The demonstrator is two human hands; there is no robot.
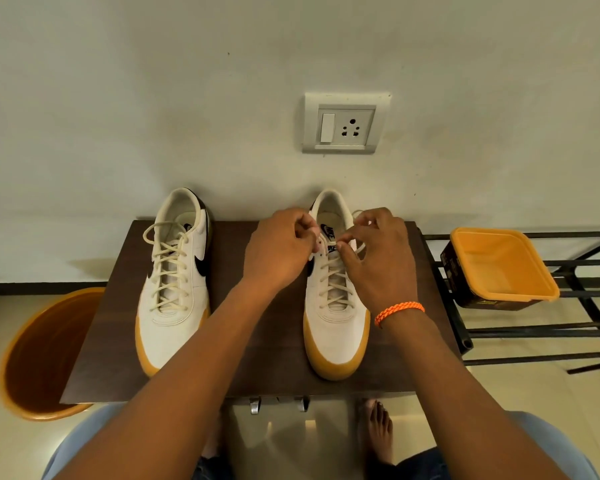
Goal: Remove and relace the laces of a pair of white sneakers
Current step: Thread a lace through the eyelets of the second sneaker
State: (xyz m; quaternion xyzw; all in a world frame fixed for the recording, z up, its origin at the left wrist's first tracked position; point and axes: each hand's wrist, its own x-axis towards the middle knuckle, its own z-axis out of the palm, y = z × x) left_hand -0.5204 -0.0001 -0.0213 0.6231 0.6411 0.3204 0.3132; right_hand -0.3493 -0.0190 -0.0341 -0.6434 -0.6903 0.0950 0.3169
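Two white sneakers with gum soles stand toe-toward-me on a dark wooden table (264, 358). The left sneaker (174, 282) is fully laced, its cream lace ends looped loose near the collar. The right sneaker (335, 306) has cream laces (334, 282) crossed up its eyelets. My left hand (278, 251) pinches the lace at the left side of the tongue top. My right hand (378, 254), with an orange bracelet at the wrist, pinches the lace at the right side. Both hands hide the upper eyelets.
An orange tub (39, 355) sits on the floor left of the table. An orange-lidded box (499, 268) rests on a black metal rack (541, 327) at right. A wall socket (345, 124) is above the shoes. My bare foot (378, 431) is under the table edge.
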